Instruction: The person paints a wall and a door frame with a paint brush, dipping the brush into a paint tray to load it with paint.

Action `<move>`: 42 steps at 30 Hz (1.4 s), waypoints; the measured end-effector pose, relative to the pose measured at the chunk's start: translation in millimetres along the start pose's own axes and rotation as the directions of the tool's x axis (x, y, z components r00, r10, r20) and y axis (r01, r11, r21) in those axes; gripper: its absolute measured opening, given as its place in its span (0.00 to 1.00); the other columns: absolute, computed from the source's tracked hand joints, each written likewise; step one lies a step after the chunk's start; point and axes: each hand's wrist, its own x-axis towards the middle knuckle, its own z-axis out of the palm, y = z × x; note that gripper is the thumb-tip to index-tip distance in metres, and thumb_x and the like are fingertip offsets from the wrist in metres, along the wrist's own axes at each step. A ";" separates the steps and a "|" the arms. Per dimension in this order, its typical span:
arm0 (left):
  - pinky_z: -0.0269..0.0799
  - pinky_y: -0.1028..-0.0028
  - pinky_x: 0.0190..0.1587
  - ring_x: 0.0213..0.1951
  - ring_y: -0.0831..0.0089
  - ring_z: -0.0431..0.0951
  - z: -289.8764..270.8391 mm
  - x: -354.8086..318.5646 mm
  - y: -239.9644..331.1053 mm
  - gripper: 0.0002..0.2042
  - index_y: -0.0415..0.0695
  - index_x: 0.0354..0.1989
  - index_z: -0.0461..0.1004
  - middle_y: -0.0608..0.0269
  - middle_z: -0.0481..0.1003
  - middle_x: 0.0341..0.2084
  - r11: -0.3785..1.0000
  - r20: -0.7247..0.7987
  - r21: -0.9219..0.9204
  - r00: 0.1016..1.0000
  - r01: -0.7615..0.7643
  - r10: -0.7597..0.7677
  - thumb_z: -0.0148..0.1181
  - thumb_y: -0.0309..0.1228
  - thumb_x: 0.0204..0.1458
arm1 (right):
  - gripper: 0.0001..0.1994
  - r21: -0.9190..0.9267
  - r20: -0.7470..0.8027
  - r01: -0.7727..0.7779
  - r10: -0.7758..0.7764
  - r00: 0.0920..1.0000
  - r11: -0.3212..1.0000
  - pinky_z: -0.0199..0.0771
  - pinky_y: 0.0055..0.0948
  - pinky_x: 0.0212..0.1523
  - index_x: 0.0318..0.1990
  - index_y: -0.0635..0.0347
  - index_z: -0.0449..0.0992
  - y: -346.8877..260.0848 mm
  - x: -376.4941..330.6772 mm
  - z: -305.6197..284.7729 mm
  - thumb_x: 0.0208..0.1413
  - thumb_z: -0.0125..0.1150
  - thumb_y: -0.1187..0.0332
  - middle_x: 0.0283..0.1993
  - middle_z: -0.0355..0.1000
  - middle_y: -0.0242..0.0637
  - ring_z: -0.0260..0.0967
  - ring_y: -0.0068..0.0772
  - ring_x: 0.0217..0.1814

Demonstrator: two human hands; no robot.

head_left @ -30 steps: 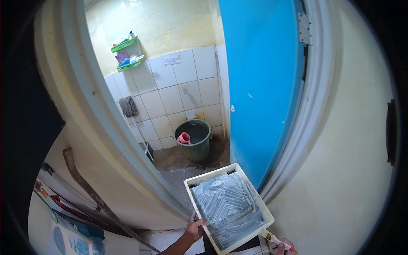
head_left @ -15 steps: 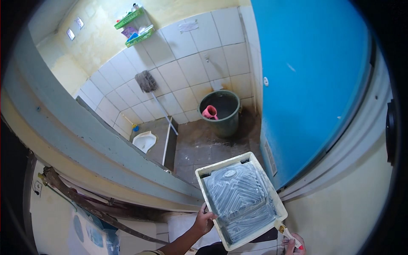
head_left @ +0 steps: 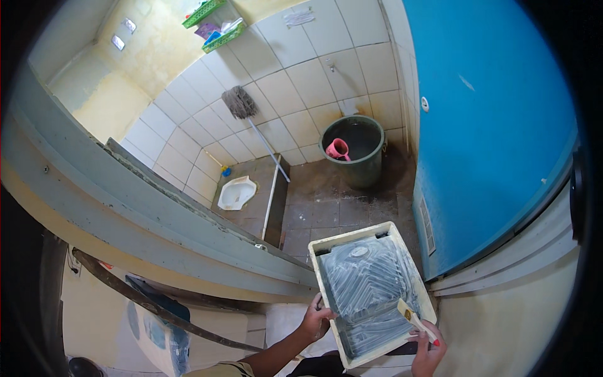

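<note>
My left hand (head_left: 316,319) is closed on the left rim of a cream paint tray (head_left: 415,270), which I hold tilted in front of me. Grey-white paint (head_left: 361,283) streaks the ribbed inside of the tray. In my right hand (head_left: 429,349) is a paintbrush (head_left: 416,322) with a pale, red-tipped handle, fingers wrapped round it. Its bristles hang over the tray's lower right part; whether they touch the paint I cannot tell.
Beyond the grey door frame (head_left: 188,229) lies a tiled bathroom. A green bucket (head_left: 361,171) of water holds a pink dipper (head_left: 337,149). A mop (head_left: 264,135) leans on the wall near a squat toilet (head_left: 237,193). A blue door (head_left: 490,125) stands at the right.
The paintbrush has moved from outside the tray's lower right edge to above its inside. My left hand keeps hold of the rim. The whole view has shifted slightly.
</note>
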 end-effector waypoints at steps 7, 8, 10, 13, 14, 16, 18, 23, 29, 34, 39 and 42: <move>0.71 0.65 0.51 0.46 0.63 0.76 9.5 6.1 1.9 0.35 0.40 0.63 0.54 0.53 0.71 0.47 0.999 -0.013 -0.040 1.000 0.024 -0.025 0.52 0.11 0.41 | 0.14 0.054 0.087 0.008 -0.013 0.996 0.998 0.76 0.26 0.35 0.49 0.76 0.74 34.7 17.3 42.2 0.60 0.57 0.73 0.35 0.77 0.45 0.76 0.28 0.34; 0.73 0.67 0.47 0.42 0.64 0.77 7.7 6.5 -0.1 0.33 0.40 0.62 0.55 0.53 0.73 0.44 0.997 -0.018 -0.074 1.000 0.017 -0.018 0.52 0.10 0.43 | 0.14 0.035 0.109 0.009 -0.013 0.994 0.999 0.76 0.26 0.36 0.49 0.75 0.75 36.8 16.4 46.2 0.59 0.57 0.73 0.34 0.77 0.44 0.76 0.28 0.34; 0.74 0.68 0.46 0.41 0.64 0.78 1.2 12.6 -6.8 0.33 0.41 0.62 0.56 0.53 0.74 0.43 0.994 0.002 -0.104 1.000 0.014 -0.014 0.52 0.10 0.43 | 0.13 -0.013 0.123 0.000 0.002 0.992 1.000 0.75 0.26 0.36 0.48 0.73 0.76 35.4 17.4 54.3 0.59 0.56 0.74 0.34 0.78 0.43 0.76 0.26 0.33; 0.75 0.68 0.44 0.39 0.64 0.78 -3.4 16.0 -4.6 0.34 0.42 0.62 0.55 0.54 0.74 0.42 0.998 0.011 -0.056 1.000 0.019 -0.019 0.53 0.10 0.42 | 0.13 -0.094 0.141 0.023 -0.009 0.990 0.995 0.74 0.26 0.33 0.47 0.71 0.77 34.2 16.2 65.1 0.59 0.58 0.72 0.30 0.78 0.40 0.75 0.25 0.30; 0.75 0.68 0.43 0.39 0.64 0.78 -4.0 17.0 -3.4 0.35 0.42 0.62 0.55 0.54 0.74 0.42 0.997 0.009 -0.074 1.000 0.020 -0.020 0.53 0.10 0.42 | 0.13 -0.102 0.119 0.047 -0.035 0.992 0.994 0.74 0.26 0.33 0.47 0.71 0.77 33.6 16.4 69.4 0.59 0.58 0.72 0.30 0.78 0.40 0.75 0.25 0.30; 0.75 0.67 0.40 0.37 0.63 0.78 -5.0 14.3 -2.9 0.35 0.42 0.62 0.54 0.53 0.73 0.41 0.991 0.006 -0.134 1.000 0.010 -0.009 0.54 0.10 0.41 | 0.13 -0.122 0.140 0.023 -0.006 0.990 0.992 0.75 0.26 0.34 0.47 0.70 0.77 32.1 15.6 75.7 0.59 0.59 0.70 0.30 0.79 0.40 0.77 0.26 0.30; 0.75 0.66 0.40 0.37 0.63 0.78 -19.7 21.8 -13.5 0.35 0.42 0.62 0.54 0.53 0.73 0.40 0.992 0.054 -0.127 0.998 -0.003 0.010 0.54 0.10 0.41 | 0.13 -0.224 0.134 0.076 -0.046 0.990 0.972 0.68 0.28 0.29 0.48 0.68 0.77 37.4 12.1 76.1 0.61 0.57 0.69 0.27 0.75 0.37 0.69 0.25 0.27; 0.74 0.60 0.46 0.43 0.59 0.77 -25.7 24.0 -10.7 0.31 0.42 0.60 0.58 0.53 0.72 0.45 0.995 0.133 -0.094 0.991 -0.022 0.034 0.50 0.10 0.44 | 0.13 -0.219 0.066 0.292 -0.284 0.956 0.931 0.54 0.33 0.22 0.47 0.64 0.79 55.7 3.0 85.7 0.60 0.58 0.65 0.19 0.63 0.35 0.51 0.26 0.19; 0.77 0.52 0.44 0.41 0.56 0.78 -26.7 24.8 -17.2 0.30 0.41 0.59 0.58 0.50 0.72 0.43 0.993 0.190 -0.117 0.980 -0.033 0.055 0.50 0.11 0.43 | 0.14 -0.315 0.042 0.298 -0.301 0.953 0.901 0.60 0.31 0.22 0.49 0.62 0.78 35.4 -13.0 93.3 0.60 0.59 0.65 0.20 0.67 0.35 0.57 0.25 0.19; 0.74 0.70 0.30 0.29 0.66 0.76 -9.2 5.6 -3.6 0.35 0.43 0.62 0.54 0.53 0.73 0.36 0.982 0.156 -0.186 0.985 -0.037 0.067 0.53 0.11 0.40 | 0.12 -0.218 0.038 0.275 -0.273 0.961 0.936 0.76 0.25 0.35 0.47 0.67 0.78 11.3 -19.6 101.1 0.60 0.58 0.69 0.31 0.79 0.41 0.78 0.27 0.33; 0.78 0.60 0.44 0.39 0.59 0.78 -6.5 -9.3 4.8 0.30 0.39 0.59 0.58 0.51 0.72 0.42 0.992 0.181 -0.087 0.977 -0.096 0.111 0.49 0.14 0.42 | 0.12 -0.224 0.045 0.340 -0.339 0.940 0.913 0.76 0.22 0.34 0.48 0.67 0.78 -19.2 -42.9 105.6 0.61 0.57 0.69 0.32 0.79 0.39 0.77 0.22 0.31; 0.66 0.80 0.21 0.24 0.75 0.73 -11.8 -9.4 8.4 0.39 0.42 0.66 0.53 0.57 0.72 0.36 0.993 0.156 -0.091 0.984 -0.072 0.086 0.54 0.13 0.40 | 0.13 -0.177 -0.003 0.334 -0.340 0.941 0.926 0.76 0.29 0.36 0.46 0.64 0.79 -9.4 -42.5 107.5 0.59 0.59 0.65 0.30 0.79 0.45 0.80 0.33 0.34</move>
